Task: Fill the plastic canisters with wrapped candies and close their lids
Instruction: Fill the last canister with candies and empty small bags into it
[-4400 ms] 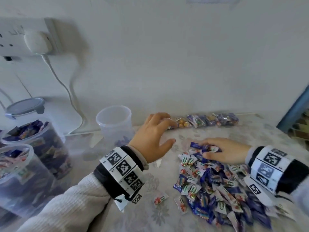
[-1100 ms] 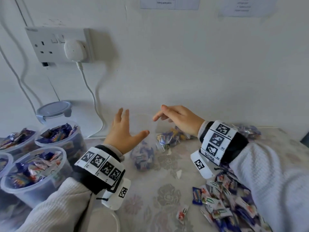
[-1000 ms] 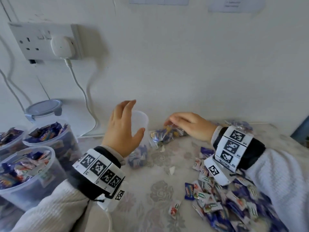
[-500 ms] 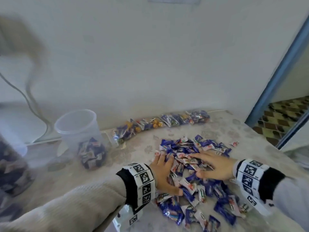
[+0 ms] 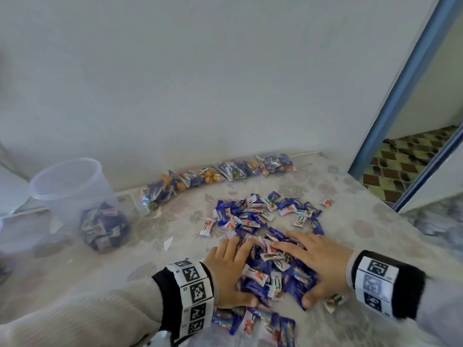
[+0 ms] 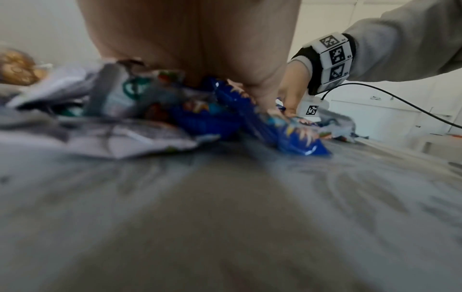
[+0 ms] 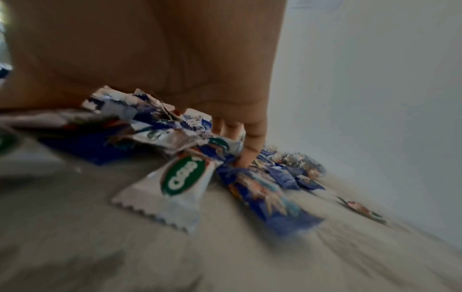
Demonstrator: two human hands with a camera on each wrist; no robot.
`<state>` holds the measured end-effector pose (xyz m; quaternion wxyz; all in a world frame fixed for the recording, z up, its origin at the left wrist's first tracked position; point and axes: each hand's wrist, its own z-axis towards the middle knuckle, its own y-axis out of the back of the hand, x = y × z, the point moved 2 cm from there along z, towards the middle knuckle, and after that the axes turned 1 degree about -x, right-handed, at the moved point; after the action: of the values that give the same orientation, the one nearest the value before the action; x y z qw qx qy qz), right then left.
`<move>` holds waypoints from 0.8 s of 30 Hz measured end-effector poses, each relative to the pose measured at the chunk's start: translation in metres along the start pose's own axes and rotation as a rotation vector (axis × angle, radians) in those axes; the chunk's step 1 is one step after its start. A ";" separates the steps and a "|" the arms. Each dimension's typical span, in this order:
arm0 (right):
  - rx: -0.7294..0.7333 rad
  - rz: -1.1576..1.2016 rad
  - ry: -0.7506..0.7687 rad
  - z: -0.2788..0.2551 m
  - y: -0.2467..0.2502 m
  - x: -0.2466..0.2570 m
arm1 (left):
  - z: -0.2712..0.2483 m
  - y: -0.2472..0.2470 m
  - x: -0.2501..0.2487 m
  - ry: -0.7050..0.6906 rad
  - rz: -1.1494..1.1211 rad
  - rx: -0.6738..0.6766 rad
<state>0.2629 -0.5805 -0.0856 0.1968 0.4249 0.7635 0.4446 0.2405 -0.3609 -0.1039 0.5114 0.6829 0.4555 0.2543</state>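
A clear plastic canister [image 5: 67,186] stands lidless at the left by the wall, with wrapped candies [image 5: 105,229] in its bottom. A spread of blue and white wrapped candies [image 5: 265,216] lies on the table's middle. My left hand [image 5: 233,269] and right hand [image 5: 315,264] cup a heap [image 5: 270,274] of them from both sides, fingers over the top and thumbs tucked in at the near side. In the left wrist view my palm [image 6: 200,49] sits on blue wrappers [image 6: 275,126]. In the right wrist view my fingers [image 7: 250,150] dig down into the candies [image 7: 185,177].
A row of clear bags of sweets [image 5: 215,175] lies along the wall behind the pile. More candies [image 5: 258,324] lie near the front edge, and a single one [image 5: 327,202] at the right. The table ends at the right by a blue door frame [image 5: 400,91].
A second ago my left hand was at the canister and my right near the bags. Both hands have come down on the pile and drawn closer together round a heap.
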 end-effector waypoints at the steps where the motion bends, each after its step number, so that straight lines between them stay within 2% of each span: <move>1: -0.015 0.002 -0.003 0.002 0.000 -0.001 | 0.000 0.001 0.000 -0.012 0.005 -0.024; 5: -0.094 0.034 -0.011 0.014 0.007 0.006 | 0.002 0.008 -0.003 -0.023 0.031 -0.068; 11: -0.166 0.190 0.009 0.028 0.024 0.012 | 0.008 0.017 0.007 0.019 -0.116 0.019; 17: -0.314 0.345 0.004 0.041 0.044 0.018 | 0.012 0.026 0.022 0.072 -0.275 -0.055; 20: -0.376 0.432 -0.015 0.044 0.050 0.022 | 0.006 0.032 0.034 0.069 -0.393 -0.169; 24: -0.478 0.538 -0.017 0.047 0.062 0.033 | -0.012 0.059 0.056 0.082 -0.486 -0.404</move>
<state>0.3054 -0.5144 -0.0553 0.1729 0.5566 0.4971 0.6428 0.2780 -0.3096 -0.0517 0.6637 0.4279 0.5657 0.2374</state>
